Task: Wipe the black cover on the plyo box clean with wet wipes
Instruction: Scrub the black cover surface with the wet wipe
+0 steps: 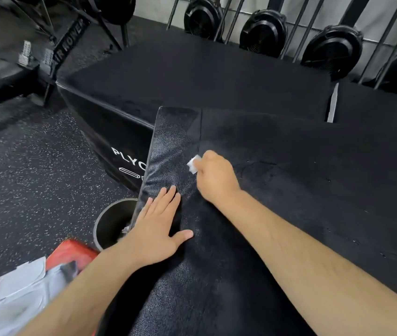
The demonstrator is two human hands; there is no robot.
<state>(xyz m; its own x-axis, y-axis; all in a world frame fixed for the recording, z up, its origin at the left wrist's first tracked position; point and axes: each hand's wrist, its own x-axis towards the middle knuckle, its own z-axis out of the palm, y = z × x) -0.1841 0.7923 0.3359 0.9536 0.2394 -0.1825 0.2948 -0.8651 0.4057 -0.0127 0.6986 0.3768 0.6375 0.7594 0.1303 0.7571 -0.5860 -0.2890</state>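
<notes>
Black cover (168,146) lies mid-frame, overlapping the lettered plyo box (110,137); your right hand (214,178) curls its fingers round a white wet wipe (193,164) on it, your left hand (158,226) rests flat, fingers straight; a round bin (106,226) stands lower left

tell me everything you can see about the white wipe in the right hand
The wet wipe is a small white wad, folded or bunched rather than spread flat. It looks thin and soft. Most of it is hidden inside the right hand, which grips it in curled fingers, so only a crumpled corner sticks out on the left of the fist. That corner seems to be pressed onto the pebbled black cover.
</notes>
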